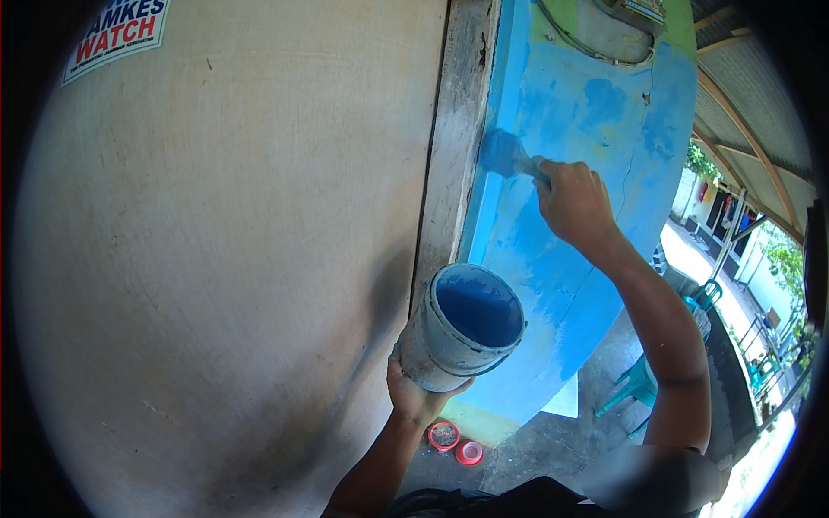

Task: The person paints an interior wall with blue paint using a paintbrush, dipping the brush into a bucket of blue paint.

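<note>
My right hand [577,203] grips the handle of a paintbrush [509,155]. Its blue-coated bristles are at the wall's edge, beside the wooden door frame [455,138]. The wall [553,250] carries patchy blue paint, with darker and lighter areas and a crack. Lower down, my left hand [416,390] holds a grey, paint-stained bucket [423,350] from beneath, fingers wrapped around its base. The bucket is tilted so its mouth faces me, and blue paint [475,315] shows inside.
A pale door panel [233,242] with a sticker [121,33] fills the left. Cables [596,56] run below a box high on the wall. Two red-rimmed containers [444,436] sit on the floor near a green plastic chair [635,386]. A corrugated roof covers the right.
</note>
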{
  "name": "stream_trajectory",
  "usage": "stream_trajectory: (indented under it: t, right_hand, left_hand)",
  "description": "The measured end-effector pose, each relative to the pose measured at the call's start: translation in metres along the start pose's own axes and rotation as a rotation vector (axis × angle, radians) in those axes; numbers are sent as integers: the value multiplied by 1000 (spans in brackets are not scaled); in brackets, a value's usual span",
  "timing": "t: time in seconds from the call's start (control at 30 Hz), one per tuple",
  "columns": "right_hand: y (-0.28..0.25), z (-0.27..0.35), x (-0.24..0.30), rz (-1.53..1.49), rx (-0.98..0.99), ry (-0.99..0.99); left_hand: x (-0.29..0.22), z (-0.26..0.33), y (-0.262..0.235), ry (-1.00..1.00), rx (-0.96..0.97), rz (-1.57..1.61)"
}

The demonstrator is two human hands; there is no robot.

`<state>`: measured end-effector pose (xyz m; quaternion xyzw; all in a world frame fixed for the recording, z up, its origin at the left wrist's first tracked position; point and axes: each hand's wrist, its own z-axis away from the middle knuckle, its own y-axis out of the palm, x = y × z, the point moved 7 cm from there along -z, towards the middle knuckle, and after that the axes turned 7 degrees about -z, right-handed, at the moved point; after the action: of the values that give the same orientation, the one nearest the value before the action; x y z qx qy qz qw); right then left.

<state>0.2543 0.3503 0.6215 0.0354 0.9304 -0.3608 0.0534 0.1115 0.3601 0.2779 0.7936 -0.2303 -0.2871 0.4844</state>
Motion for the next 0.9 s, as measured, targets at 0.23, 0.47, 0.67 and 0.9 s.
stream_trajectory:
  t: [0.23,0.47,0.67,0.9]
  right_hand:
    - [-69,-62,14,61,-306,-58]
    - [-111,-71,34,104,-313,56]
    - [-64,11,66,106,-67,20]
    - [-66,26,60,95,-37,-17]
  left_hand:
    - [-2,14,18,13,67,-4]
    - [-4,26,46,-36,121,-21]
    - [-9,39,55,-1,61,-14]
    - [-8,42,56,12,104,-46]
